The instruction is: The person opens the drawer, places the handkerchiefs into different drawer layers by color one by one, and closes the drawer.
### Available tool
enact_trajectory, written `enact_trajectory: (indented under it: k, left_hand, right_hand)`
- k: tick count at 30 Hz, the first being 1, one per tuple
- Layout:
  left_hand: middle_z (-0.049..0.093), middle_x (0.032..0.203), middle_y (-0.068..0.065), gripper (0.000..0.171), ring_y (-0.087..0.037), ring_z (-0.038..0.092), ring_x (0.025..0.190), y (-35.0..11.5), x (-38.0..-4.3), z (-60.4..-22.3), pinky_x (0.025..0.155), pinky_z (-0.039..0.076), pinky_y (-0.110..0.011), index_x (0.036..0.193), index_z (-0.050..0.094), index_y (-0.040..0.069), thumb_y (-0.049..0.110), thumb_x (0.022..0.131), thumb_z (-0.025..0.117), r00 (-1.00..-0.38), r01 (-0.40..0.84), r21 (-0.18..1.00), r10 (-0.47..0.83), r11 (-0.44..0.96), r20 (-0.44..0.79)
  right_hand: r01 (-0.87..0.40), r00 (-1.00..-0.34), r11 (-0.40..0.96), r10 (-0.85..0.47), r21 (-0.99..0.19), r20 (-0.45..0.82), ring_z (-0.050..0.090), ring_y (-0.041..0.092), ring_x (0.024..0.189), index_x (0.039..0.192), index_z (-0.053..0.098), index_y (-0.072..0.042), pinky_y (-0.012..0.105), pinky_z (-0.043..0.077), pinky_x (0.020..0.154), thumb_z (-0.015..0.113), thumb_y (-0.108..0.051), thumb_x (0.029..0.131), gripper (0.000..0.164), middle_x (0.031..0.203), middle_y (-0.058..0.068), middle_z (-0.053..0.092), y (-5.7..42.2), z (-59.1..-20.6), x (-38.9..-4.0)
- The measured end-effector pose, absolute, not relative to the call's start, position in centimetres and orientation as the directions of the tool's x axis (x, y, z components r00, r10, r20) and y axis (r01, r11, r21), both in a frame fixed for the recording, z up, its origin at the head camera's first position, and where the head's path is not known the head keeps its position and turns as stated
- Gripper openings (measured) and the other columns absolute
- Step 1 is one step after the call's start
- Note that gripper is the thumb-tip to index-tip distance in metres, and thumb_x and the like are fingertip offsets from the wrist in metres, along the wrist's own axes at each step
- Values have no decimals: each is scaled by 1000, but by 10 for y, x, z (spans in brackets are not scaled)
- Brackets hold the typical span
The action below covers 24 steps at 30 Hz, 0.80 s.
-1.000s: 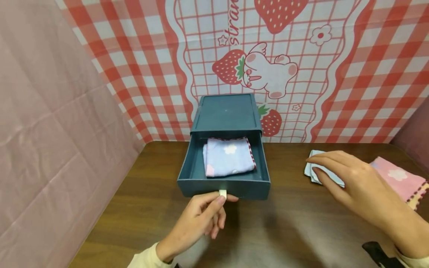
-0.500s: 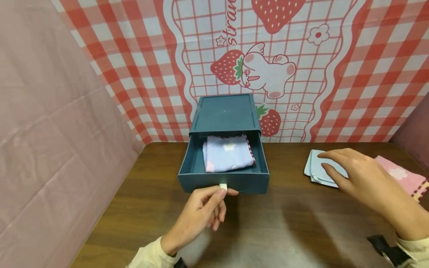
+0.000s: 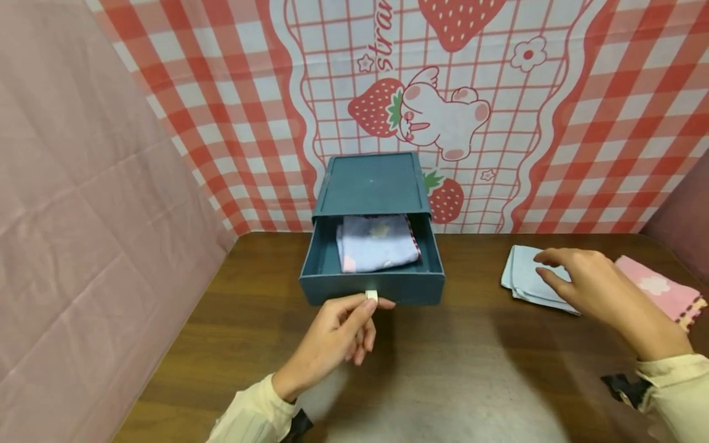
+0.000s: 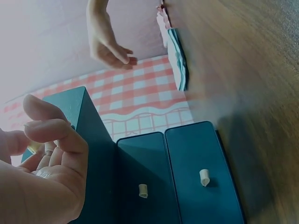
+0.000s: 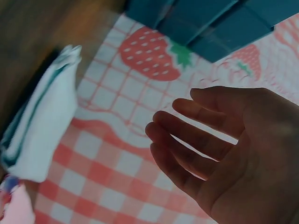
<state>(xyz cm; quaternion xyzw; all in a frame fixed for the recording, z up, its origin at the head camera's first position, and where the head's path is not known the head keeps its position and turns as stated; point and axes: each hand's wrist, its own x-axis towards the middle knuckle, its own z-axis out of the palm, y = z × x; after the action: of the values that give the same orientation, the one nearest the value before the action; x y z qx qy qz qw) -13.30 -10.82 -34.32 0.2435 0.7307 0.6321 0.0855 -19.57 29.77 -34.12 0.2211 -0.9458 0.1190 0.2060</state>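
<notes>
A dark teal drawer cabinet [image 3: 372, 184] stands against the cloth backdrop, its top drawer [image 3: 327, 289] part-way out. Inside that drawer lies a folded lavender towel [image 3: 376, 252] with a white flower, its far end in the shade of the cabinet top. My left hand [image 3: 338, 335] pinches the small white pull tab [image 3: 372, 296] on the drawer front between thumb and fingers. To the right, my right hand [image 3: 598, 292] hangs in the air with loosely bent fingers, holding nothing. Below it lies a folded light blue towel [image 3: 523, 274], partly covered from view.
A pink towel [image 3: 653, 284] with a white flower lies at the right, partly behind my right forearm. Two lower drawers with white tabs [image 4: 143, 191] are closed in the left wrist view. A red-and-white checked cloth [image 3: 255, 123] hangs behind the wooden table [image 3: 232, 344].
The drawer has slid inward toward the cabinet, my left hand moving with its tab. My right hand has drifted slightly rightward, uncovering more of the light blue towel.
</notes>
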Motion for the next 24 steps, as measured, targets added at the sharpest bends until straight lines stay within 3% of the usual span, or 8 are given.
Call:
enact_trajectory:
  k: [6, 13, 18, 24]
  left_hand:
    - [56, 64, -11, 37, -19, 50, 42, -109, -139, -348, 38, 43, -30, 120, 69, 13, 37, 107, 43, -877, 246, 965, 446, 95, 180]
    - [55, 64, -12, 37, -20, 50, 42, -111, -146, -350, 38, 44, -30, 121, 68, 14, 38, 107, 44, -888, 237, 967, 425, 98, 175]
    - [56, 65, -12, 40, -19, 50, 42, -112, -151, -350, 38, 42, -28, 122, 67, 10, 38, 107, 43, -892, 236, 967, 417, 96, 177]
    - [56, 65, -13, 42, -21, 50, 43, -112, -157, -350, 38, 42, -28, 124, 66, 6, 38, 108, 42, -885, 250, 964, 424, 89, 190]
  right_hand:
    - [-411, -857, 895, -314, -174, 409, 68, 42, 82, 98, 70, 3, 59, 51, 68, 73, -3, 83, 16, 87, 22, 71, 316, -356, -209]
    - [-303, -915, 932, -226, -197, 334, 66, 35, 71, 96, 68, 5, 56, 50, 64, 69, -8, 86, 17, 76, 14, 69, 337, -363, -217]
    - [-245, -952, 948, -196, -203, 236, 62, 30, 67, 103, 63, 13, 57, 49, 64, 68, -12, 87, 30, 73, 9, 63, 347, -366, -219]
    - [-181, -983, 956, -172, -232, 57, 57, 34, 68, 110, 52, 20, 54, 47, 61, 66, -17, 90, 44, 75, 13, 56, 358, -373, -221]
